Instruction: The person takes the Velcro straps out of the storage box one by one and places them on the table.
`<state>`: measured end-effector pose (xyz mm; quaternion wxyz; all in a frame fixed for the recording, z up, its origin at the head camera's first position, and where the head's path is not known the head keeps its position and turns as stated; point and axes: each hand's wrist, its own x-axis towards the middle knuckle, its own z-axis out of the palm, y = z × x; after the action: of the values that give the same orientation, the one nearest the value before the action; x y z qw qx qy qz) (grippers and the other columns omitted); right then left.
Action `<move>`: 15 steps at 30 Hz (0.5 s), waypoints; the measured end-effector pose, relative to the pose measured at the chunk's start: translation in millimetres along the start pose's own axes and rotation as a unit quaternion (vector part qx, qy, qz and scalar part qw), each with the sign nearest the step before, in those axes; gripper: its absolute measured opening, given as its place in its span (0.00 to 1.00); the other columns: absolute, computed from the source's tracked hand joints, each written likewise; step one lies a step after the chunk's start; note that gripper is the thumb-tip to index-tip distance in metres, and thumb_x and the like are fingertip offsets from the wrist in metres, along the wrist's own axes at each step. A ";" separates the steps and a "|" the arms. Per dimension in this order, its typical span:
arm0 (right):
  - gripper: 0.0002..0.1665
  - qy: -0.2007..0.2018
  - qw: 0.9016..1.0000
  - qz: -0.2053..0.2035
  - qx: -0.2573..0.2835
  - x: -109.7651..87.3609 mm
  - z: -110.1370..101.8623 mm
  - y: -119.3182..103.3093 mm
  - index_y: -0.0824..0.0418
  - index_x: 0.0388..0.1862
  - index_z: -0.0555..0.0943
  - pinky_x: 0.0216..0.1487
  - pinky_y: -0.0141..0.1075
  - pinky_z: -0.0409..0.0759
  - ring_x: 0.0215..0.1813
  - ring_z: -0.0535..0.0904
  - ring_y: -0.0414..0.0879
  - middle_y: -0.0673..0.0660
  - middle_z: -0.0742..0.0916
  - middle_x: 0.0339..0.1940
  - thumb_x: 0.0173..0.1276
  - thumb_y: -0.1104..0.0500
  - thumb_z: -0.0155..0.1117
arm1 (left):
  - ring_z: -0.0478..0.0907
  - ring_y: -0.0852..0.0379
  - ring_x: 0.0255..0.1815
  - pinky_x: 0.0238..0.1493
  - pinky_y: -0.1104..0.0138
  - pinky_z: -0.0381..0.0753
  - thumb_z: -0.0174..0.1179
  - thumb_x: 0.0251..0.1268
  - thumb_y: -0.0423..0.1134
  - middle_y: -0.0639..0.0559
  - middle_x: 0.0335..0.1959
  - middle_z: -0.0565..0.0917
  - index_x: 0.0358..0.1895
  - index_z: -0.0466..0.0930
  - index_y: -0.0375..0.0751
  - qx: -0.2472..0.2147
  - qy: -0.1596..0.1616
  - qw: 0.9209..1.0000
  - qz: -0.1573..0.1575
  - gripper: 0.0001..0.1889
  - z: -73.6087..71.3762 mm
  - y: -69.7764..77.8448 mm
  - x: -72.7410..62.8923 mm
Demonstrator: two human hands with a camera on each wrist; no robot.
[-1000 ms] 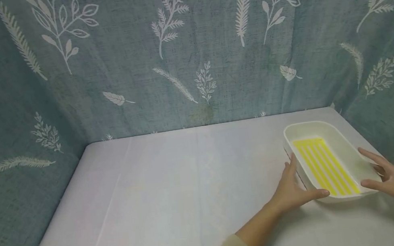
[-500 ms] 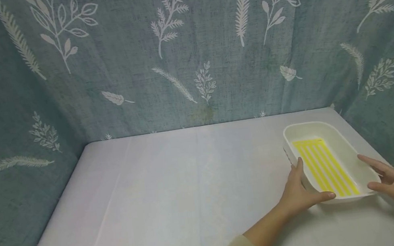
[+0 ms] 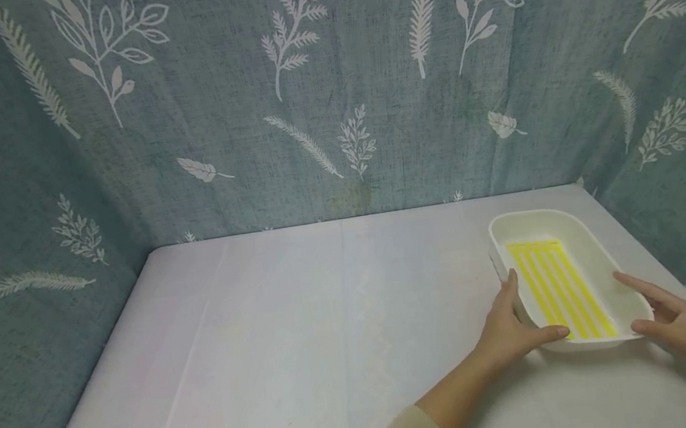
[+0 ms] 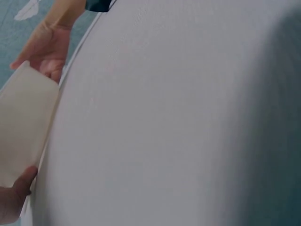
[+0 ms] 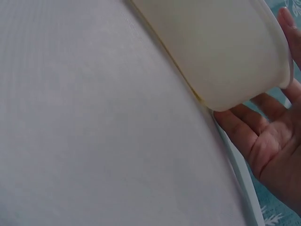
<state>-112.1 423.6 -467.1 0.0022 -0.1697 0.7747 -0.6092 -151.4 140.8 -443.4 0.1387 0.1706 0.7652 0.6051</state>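
A white rectangular plastic tray (image 3: 591, 262) with rounded corners and yellow stripes (image 3: 560, 291) on its floor is at the right of the table. My left hand (image 3: 504, 333) holds its near left corner, thumb over the rim and fingers along the outer left wall. At the near right corner my right hand (image 3: 685, 330) grips it, with the thumb at the front rim and a finger along the right rim. In the right wrist view, fingers of the right hand (image 5: 270, 141) reach beneath the tray's end (image 5: 225, 56). The left wrist view shows the tray's outer wall (image 4: 23, 125) between both hands.
A white cloth covers the table (image 3: 269, 349). Blue-green leaf-patterned fabric (image 3: 228, 100) stands behind it and at both sides. The tray is close to the table's right edge.
The tray has shifted slightly left, both hands moving with it. The left hand's grip had slid a little along the corner earlier.
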 end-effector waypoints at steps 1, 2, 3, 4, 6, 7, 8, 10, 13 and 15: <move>0.41 0.001 1.000 0.001 0.004 1.3 0.3 -0.4 0.60 0.76 0.50 0.73 0.24 0.40 0.71 0.46 0.22 0.31 0.59 0.71 0.68 0.76 0.49 | 0.53 0.58 0.74 0.69 0.59 0.63 0.74 0.45 0.48 0.60 0.74 0.55 0.75 0.47 0.55 -0.003 -0.001 1.000 -0.001 0.54 -1.0 -0.3 0.3; 0.41 0.004 1.000 0.006 0.001 2.5 0.8 -1.5 0.59 0.76 0.51 0.70 0.21 0.52 0.69 0.51 0.21 0.31 0.60 0.70 0.67 0.76 0.50 | 0.53 0.58 0.74 0.69 0.58 0.62 0.74 0.46 0.49 0.59 0.74 0.55 0.75 0.47 0.56 -0.003 -0.003 1.000 -0.003 0.54 -2.2 -0.4 0.0; 0.42 0.006 1.000 0.010 -0.004 3.7 1.2 -2.6 0.58 0.76 0.51 0.63 0.18 0.62 0.66 0.55 0.19 0.31 0.61 0.69 0.67 0.77 0.51 | 0.52 0.58 0.74 0.69 0.58 0.62 0.73 0.46 0.49 0.60 0.74 0.54 0.76 0.46 0.56 -0.004 -0.005 1.000 -0.004 0.54 -3.1 -0.8 -0.1; 0.43 0.009 1.000 0.014 -0.014 4.7 1.4 -3.4 0.57 0.76 0.52 0.56 0.16 0.67 0.62 0.59 0.17 0.31 0.61 0.68 0.66 0.77 0.52 | 0.52 0.59 0.74 0.69 0.58 0.62 0.73 0.46 0.49 0.60 0.74 0.54 0.76 0.46 0.56 -0.006 -0.006 1.000 -0.005 0.54 -4.0 -1.3 0.3; 0.43 0.014 1.000 0.024 -0.015 6.5 3.3 -5.4 0.57 0.76 0.53 0.49 0.14 0.71 0.58 0.63 0.16 0.31 0.62 0.67 0.65 0.77 0.53 | 0.52 0.60 0.74 0.70 0.59 0.61 0.73 0.46 0.49 0.61 0.74 0.54 0.76 0.46 0.57 -0.011 -0.009 1.000 -0.010 0.54 -6.0 -1.9 0.2; 0.43 0.017 0.999 0.026 -0.011 7.3 4.7 -6.4 0.57 0.76 0.53 0.49 0.14 0.70 0.58 0.63 0.17 0.31 0.63 0.67 0.65 0.77 0.53 | 0.52 0.60 0.74 0.70 0.59 0.61 0.73 0.46 0.49 0.61 0.74 0.54 0.75 0.46 0.58 -0.011 -0.011 1.000 -0.012 0.54 -7.2 -2.2 0.1; 0.43 0.017 0.999 0.027 -0.008 7.9 6.2 -7.1 0.57 0.76 0.53 0.49 0.14 0.70 0.58 0.63 0.16 0.31 0.63 0.67 0.65 0.77 0.53 | 0.52 0.60 0.74 0.70 0.59 0.61 0.73 0.46 0.49 0.61 0.74 0.54 0.75 0.46 0.59 -0.011 -0.012 1.000 -0.015 0.54 -8.5 -2.5 -0.2; 0.43 0.016 1.000 0.021 0.003 8.7 9.7 -8.3 0.58 0.75 0.54 0.51 0.14 0.69 0.59 0.63 0.16 0.31 0.64 0.67 0.64 0.78 0.54 | 0.52 0.61 0.74 0.70 0.59 0.61 0.73 0.46 0.49 0.62 0.74 0.54 0.75 0.46 0.60 -0.011 -0.015 1.000 -0.019 0.54 -11.5 -3.0 -0.8; 0.43 0.012 1.000 0.017 0.022 10.1 15.2 -9.6 0.59 0.75 0.55 0.52 0.14 0.68 0.61 0.62 0.16 0.31 0.66 0.66 0.64 0.78 0.54 | 0.52 0.61 0.74 0.70 0.57 0.60 0.73 0.46 0.49 0.63 0.74 0.54 0.75 0.46 0.62 -0.006 -0.019 1.000 -0.023 0.54 -17.3 -4.3 -2.0; 0.42 0.006 1.000 0.017 0.019 10.8 17.9 -10.8 0.60 0.75 0.55 0.53 0.13 0.67 0.62 0.60 0.15 0.31 0.65 0.66 0.64 0.78 0.54 | 0.52 0.62 0.74 0.70 0.56 0.60 0.73 0.47 0.49 0.64 0.74 0.54 0.75 0.46 0.61 -0.004 -0.022 1.000 -0.020 0.54 -21.4 -5.3 -2.5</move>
<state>-115.7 401.6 -459.2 0.0108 -0.1525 0.7657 -0.6247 -158.6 119.8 -443.6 0.1679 0.1681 0.7625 0.6018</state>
